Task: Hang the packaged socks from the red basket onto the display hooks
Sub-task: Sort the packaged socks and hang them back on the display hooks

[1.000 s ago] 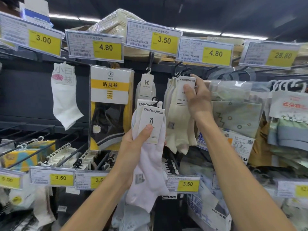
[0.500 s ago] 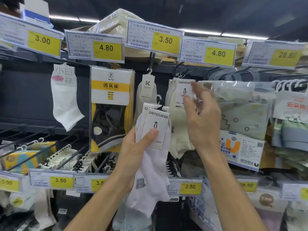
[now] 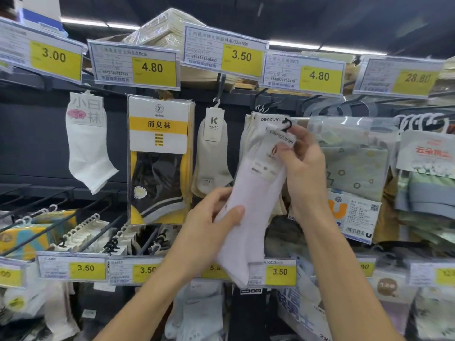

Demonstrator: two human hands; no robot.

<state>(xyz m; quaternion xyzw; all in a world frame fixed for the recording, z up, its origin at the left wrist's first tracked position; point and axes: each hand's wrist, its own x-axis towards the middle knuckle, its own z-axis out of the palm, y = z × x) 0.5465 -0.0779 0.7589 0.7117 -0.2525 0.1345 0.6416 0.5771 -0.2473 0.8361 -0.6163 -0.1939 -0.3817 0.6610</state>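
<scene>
A pale pink-white sock pair (image 3: 253, 193) with a Penguin card label and a small black hanger hook is held tilted in front of the display. My left hand (image 3: 216, 215) grips its lower half. My right hand (image 3: 302, 163) pinches the card label at its top, just below the black hook. Behind it, cream Penguin socks (image 3: 256, 129) hang on a display hook (image 3: 264, 108) under the 4.80 price tag. The red basket is out of view.
White ankle socks (image 3: 86, 153), a yellow-black boxed pack (image 3: 158, 158) and Kunao socks (image 3: 211, 153) hang to the left. Bagged patterned socks (image 3: 352, 168) hang right. Lower hooks with 3.50 tags (image 3: 85, 268) stick out toward me at the bottom left.
My right hand left the hanging cream socks and took hold of the held pair's label. My left hand slid down the pair, which now tilts up to the right.
</scene>
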